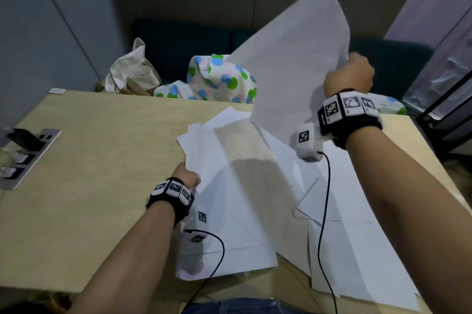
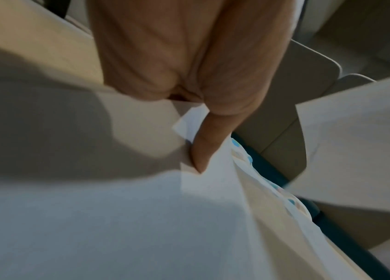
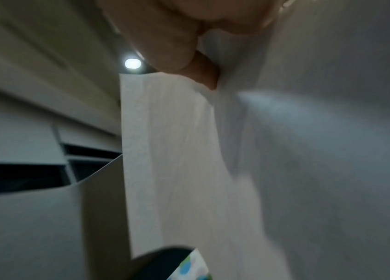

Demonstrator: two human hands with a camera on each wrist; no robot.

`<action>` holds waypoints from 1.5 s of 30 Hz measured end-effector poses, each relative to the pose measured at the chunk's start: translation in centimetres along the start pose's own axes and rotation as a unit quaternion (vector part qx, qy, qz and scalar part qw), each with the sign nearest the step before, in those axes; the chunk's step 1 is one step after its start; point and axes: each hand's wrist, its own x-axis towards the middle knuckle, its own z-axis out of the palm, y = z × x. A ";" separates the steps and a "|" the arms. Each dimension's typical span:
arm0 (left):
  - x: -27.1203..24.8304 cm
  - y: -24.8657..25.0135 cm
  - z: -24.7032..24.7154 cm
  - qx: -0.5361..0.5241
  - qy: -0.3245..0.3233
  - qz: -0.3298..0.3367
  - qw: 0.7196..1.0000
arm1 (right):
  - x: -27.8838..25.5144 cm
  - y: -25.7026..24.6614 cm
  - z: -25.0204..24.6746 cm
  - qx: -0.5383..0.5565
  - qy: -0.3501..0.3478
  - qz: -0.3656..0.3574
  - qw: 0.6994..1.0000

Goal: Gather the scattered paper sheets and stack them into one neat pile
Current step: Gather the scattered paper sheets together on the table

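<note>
White sheet (image 1: 293, 58) pinched aloft by the right hand (image 1: 350, 76); left hand (image 1: 186, 177) grips the pile (image 1: 229, 186) on the table (image 1: 102, 160).

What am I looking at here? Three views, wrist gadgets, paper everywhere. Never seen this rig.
There is no robot: a person works with bare hands and wears marker-tagged bands with a small wired camera on each wrist.

The wide picture comes from a head-worn camera that looks down. The two close pictures come from the wrist cameras and look along the fingers.

On the wooden table lie loose white sheets that overlap untidily. The left hand grips a bundle of sheets by its edge, low over the table. The right hand pinches a raised sheet up in the air.

Behind the table are a dotted cloth and a cream bag.
</note>
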 end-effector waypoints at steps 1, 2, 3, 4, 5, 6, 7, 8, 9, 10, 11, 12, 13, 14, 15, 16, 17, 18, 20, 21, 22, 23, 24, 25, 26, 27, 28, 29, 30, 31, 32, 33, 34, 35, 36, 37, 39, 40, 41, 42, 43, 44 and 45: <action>-0.2 -0.1 0.2 -0.016 -0.003 -0.006 1.000 | -0.2 0.9 0.7 0.025 -0.009 0.030 0.999; -0.3 -0.2 0.4 -0.026 -0.007 -0.011 1.000 | -0.6 2.0 1.6 0.052 -0.022 0.063 0.996; -0.5 -0.3 0.6 -0.038 -0.008 -0.018 0.999 | -1.2 3.3 2.6 0.079 -0.033 0.098 0.991; -0.7 -0.4 0.8 -0.062 -0.012 -0.028 0.998 | -2.0 4.7 3.8 0.106 -0.042 0.136 0.984; -1.3 -0.3 0.9 -0.100 -0.018 -0.039 0.994 | -2.9 6.3 5.0 0.126 -0.056 0.168 0.976; -1.3 -0.2 1.0 -0.150 -0.028 -0.047 0.987 | -4.0 7.7 6.1 0.142 -0.077 0.192 0.968; -0.9 -0.3 1.2 -0.201 -0.046 -0.056 0.977 | -5.0 9.0 7.0 0.154 -0.098 0.213 0.960; 1.4 -1.5 1.9 -0.253 -0.050 -0.061 0.964 | -6.1 10.3 7.8 0.160 -0.118 0.234 0.952; 5.3 -3.5 3.0 -0.294 -0.042 -0.071 0.952 | -7.2 11.3 8.5 0.159 -0.140 0.249 0.945; 7.8 -5.0 3.7 -0.324 -0.045 -0.068 0.943 | -8.1 12.1 9.0 0.153 -0.165 0.253 0.941; 8.7 -5.5 3.9 -0.344 -0.057 -0.061 0.935 | -9.1 13.0 9.5 0.140 -0.191 0.254 0.938; 7.1 -4.5 3.7 -0.348 -0.078 -0.060 0.932 | -10.0 13.5 9.7 0.129 -0.216 0.252 0.934; 4.1 -2.8 3.1 -0.333 -0.084 -0.064 0.937 | -10.8 14.1 10.1 0.120 -0.240 0.251 0.930; -0.3 -0.3 2.1 -0.307 -0.088 -0.056 0.946 | -11.4 14.5 10.3 0.123 -0.264 0.258 0.921; -1.2 0.3 1.9 -0.271 -0.083 -0.057 0.957 | -11.8 15.0 10.5 0.127 -0.288 0.269 0.910; -1.2 0.3 2.1 -0.234 -0.071 -0.060 0.968 | -12.1 15.5 10.5 0.120 -0.323 0.283 0.895; -0.9 0.2 2.2 -0.194 -0.058 -0.067 0.977 | -12.3 15.8 10.4 0.109 -0.367 0.291 0.877; -0.5 -0.1 2.3 -0.167 -0.043 -0.069 0.983 | -12.4 16.2 10.0 0.095 -0.420 0.296 0.852; -0.1 -0.3 2.4 -0.125 -0.016 -0.065 0.990 | -12.3 16.7 9.0 0.065 -0.506 0.281 0.813; -0.1 -0.3 2.5 -0.097 -0.005 -0.064 0.993 | -12.1 17.2 8.8 0.054 -0.528 0.270 0.804; 0.0 -0.3 2.6 -0.070 0.008 -0.065 0.995 | -11.8 17.2 8.4 0.042 -0.549 0.260 0.793; 0.1 -0.5 2.7 -0.051 0.019 -0.066 0.996 | -11.5 17.5 8.4 0.034 -0.565 0.250 0.785; 0.0 -0.5 2.7 -0.035 0.029 -0.064 0.997 | -11.1 17.7 8.3 0.034 -0.571 0.242 0.784; 0.0 -0.5 2.7 -0.027 0.037 -0.063 0.997 | -10.5 17.9 8.3 0.049 -0.557 0.241 0.793; -0.1 -0.5 2.7 -0.020 0.037 -0.062 0.997 | -9.8 18.1 8.3 0.084 -0.522 0.251 0.811; 0.0 -0.6 2.6 -0.015 0.032 -0.062 0.997 | -8.9 18.4 8.4 0.133 -0.472 0.268 0.829; -0.1 -0.5 2.4 -0.007 0.025 -0.064 0.998 | -8.0 18.5 8.4 0.181 -0.421 0.286 0.841; 0.0 -0.5 2.3 0.001 0.013 -0.067 0.998 | -7.1 18.6 8.4 0.216 -0.381 0.294 0.849; -0.1 -0.5 2.2 0.009 0.003 -0.069 0.998 | -6.5 18.4 8.3 0.223 -0.362 0.288 0.858; -0.1 -0.5 2.2 0.014 -0.004 -0.070 0.997 | -6.1 18.3 8.2 0.215 -0.361 0.269 0.867; -0.2 -0.4 2.1 0.015 -0.007 -0.065 0.998 | -5.9 18.2 8.3 0.195 -0.377 0.242 0.873; -0.1 -0.4 2.1 0.011 -0.008 -0.060 0.998 | -5.8 18.1 8.4 0.164 -0.400 0.202 0.879; -0.1 -0.4 2.0 0.004 -0.003 -0.058 0.998 | -5.9 17.9 8.5 0.121 -0.424 0.157 0.884; -0.2 -0.4 1.9 -0.002 -0.001 -0.060 0.998 | -6.2 17.8 8.7 0.073 -0.442 0.116 0.886; -0.3 -0.4 1.8 -0.011 -0.004 -0.064 0.998 | -6.3 17.7 9.0 0.025 -0.457 0.091 0.885; -0.2 -0.4 1.7 -0.026 -0.011 -0.072 0.997 | -6.5 17.7 9.2 -0.015 -0.472 0.085 0.877; -0.3 -0.5 1.5 -0.085 -0.033 -0.087 0.992 | -7.1 17.5 9.2 -0.086 -0.513 0.089 0.849; -0.5 -0.5 1.4 -0.115 -0.040 -0.092 0.988 | -7.4 17.7 9.4 -0.104 -0.537 0.087 0.833; -0.6 -0.6 1.4 -0.133 -0.042 -0.096 0.986 | -7.8 17.7 9.5 -0.118 -0.560 0.084 0.816; -0.7 -0.7 1.3 -0.137 -0.045 -0.098 0.985 | -8.4 17.7 9.5 -0.127 -0.582 0.080 0.799; -0.8 -0.8 1.3 -0.137 -0.047 -0.098 0.985 | -9.1 17.5 9.4 -0.135 -0.602 0.074 0.783; -0.9 -0.8 1.2 -0.130 -0.048 -0.095 0.986 | -9.8 17.3 9.4 -0.138 -0.621 0.071 0.768; -0.7 -0.9 1.2 -0.119 -0.049 -0.093 0.987 | -10.4 17.2 9.5 -0.132 -0.635 0.074 0.757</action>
